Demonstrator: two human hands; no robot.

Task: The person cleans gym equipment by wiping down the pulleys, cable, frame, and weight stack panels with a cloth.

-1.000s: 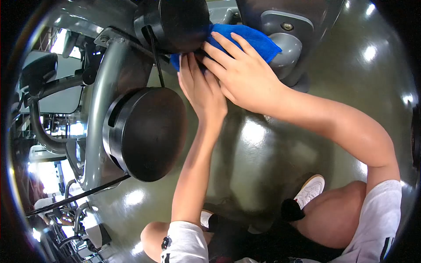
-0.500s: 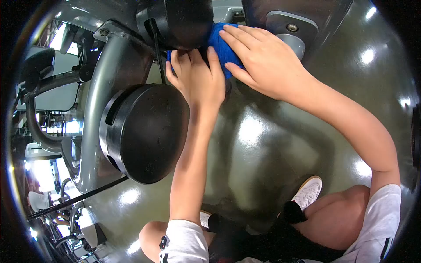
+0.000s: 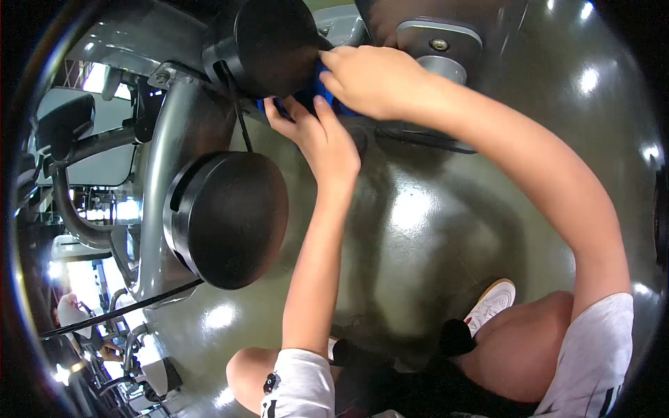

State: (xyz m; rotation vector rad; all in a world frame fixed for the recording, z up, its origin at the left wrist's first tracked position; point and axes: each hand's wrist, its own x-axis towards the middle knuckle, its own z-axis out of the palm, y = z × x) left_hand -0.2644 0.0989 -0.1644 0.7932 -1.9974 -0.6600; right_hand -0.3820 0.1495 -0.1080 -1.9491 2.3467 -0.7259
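Note:
A blue cloth (image 3: 308,97) is bunched below and beside the upper black round pulley cover (image 3: 275,45), mostly hidden by my hands. My right hand (image 3: 369,80) is closed on its right part, fingers bent in against the edge of the cover. From below, my left hand (image 3: 320,139) reaches up with its fingers spread, their tips touching the cloth. A second black round cover (image 3: 237,219) hangs lower left, beside my left forearm and apart from it. A black cable (image 3: 240,118) runs between the two covers.
A grey curved machine frame (image 3: 164,160) stands at left, with a bolted bracket (image 3: 171,75) above it. At upper right is a metal plate with a bolt (image 3: 438,45). Another black cable (image 3: 118,311) slants at lower left. Shiny floor (image 3: 418,265) lies below; more gym machines stand far left.
My right hand has shifted left and its flat fingers have curled in. My left hand's fingers have spread, and less of the cloth shows. The view has moved slightly.

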